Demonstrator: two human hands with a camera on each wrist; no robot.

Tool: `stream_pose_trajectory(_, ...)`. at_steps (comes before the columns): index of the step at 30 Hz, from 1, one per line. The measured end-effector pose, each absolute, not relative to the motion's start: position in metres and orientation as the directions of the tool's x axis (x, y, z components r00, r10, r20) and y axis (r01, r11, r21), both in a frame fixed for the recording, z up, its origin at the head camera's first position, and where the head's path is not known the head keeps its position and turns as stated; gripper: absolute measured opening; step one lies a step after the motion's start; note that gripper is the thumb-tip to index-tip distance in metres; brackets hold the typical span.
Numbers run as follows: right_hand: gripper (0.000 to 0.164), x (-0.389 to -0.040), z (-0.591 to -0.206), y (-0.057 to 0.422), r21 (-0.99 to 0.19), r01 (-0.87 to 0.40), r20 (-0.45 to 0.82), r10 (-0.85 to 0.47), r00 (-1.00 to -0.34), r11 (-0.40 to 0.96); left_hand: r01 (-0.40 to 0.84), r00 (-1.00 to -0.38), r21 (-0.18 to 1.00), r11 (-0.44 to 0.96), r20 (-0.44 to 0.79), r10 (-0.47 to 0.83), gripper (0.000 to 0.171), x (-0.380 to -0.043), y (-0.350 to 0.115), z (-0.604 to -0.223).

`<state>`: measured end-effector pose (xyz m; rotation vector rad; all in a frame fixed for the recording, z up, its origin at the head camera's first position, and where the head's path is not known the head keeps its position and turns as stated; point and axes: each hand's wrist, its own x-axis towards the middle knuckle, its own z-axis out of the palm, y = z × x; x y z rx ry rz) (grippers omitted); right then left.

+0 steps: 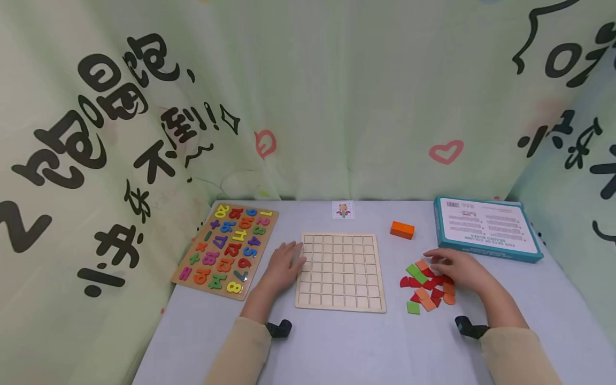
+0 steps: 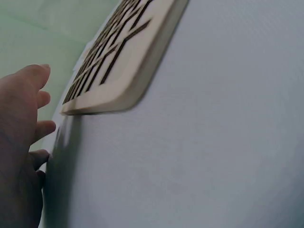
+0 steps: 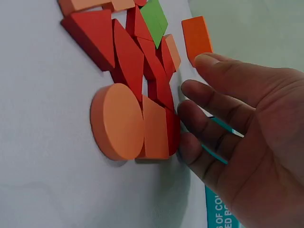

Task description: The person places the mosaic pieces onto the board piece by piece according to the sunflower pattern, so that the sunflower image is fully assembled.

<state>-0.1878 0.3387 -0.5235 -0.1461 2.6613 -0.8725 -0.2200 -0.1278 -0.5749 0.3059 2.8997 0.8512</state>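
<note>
1. Blocks (image 1: 422, 293) in red, green and orange were spread in a loose pile on the tabletop (image 1: 337, 347), right of the pale grid board (image 1: 340, 272).
2. The right hand (image 1: 459, 269) was held at the pile's right side, with its fingers a little bent and nothing seen held in them.
3. The left hand (image 1: 280, 267) was placed by the board's left edge, its fingers loose and a bit spread.
4. For a good pick, one block would best be pinched by its sides, so that the others were not bumped.
5. Whether the board or any block was touched could not be told.
6. Some blocks were hidden by the right hand from above, and most of the board was cut off in the left wrist view.
7. The small card (image 1: 343, 209) was too tiny to be made out well.
</note>
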Motion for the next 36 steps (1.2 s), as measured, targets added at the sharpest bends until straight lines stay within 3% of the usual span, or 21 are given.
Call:
stream_pose_trajectory(15,0.040,-0.209,-0.539,0.346,-0.582,-0.026,-0.339,-0.271,-0.901,0.813,0.253,-0.963,0.335,0.908,0.001,0.269,0.052,-0.219,-0.133,-0.589)
stream_pose_trajectory(36,0.045,-0.214,-0.546,0.345,-0.565,-0.053,-0.306,-0.269,-0.913,0.823,0.248,-0.969,0.262,0.932,0.065,0.240,0.051,-0.215,-0.132,-0.592)
